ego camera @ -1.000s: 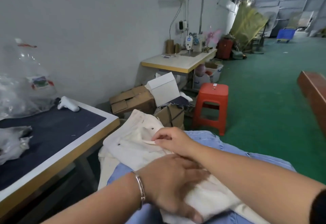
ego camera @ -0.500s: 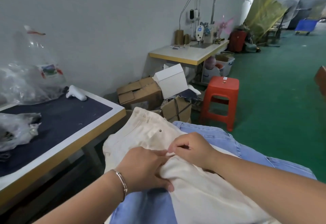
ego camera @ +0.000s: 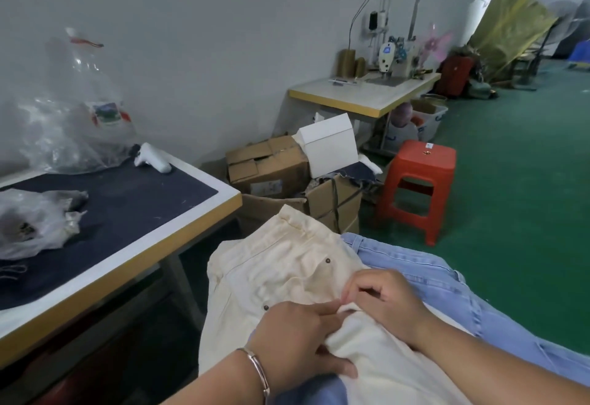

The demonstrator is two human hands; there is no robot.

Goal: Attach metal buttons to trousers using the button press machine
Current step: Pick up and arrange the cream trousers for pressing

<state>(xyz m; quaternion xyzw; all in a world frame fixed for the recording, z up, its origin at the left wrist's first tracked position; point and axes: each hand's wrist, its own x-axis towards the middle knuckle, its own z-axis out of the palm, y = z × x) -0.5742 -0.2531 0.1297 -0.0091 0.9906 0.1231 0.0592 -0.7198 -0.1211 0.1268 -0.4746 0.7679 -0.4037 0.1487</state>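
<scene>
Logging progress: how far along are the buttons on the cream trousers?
Done: two dark metal studs sit on the cream trousers, at and. In hand: left hand and right hand pinch a fold. Left: blue jeans underneath; no press machine in view.

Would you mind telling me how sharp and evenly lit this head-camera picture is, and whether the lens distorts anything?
Head view: the hands, left hand and right hand, and the cream trousers are sharp under soft, even light; the far top right around the yellow sheet is smeared; wide-angle bending tilts the work table.
</scene>
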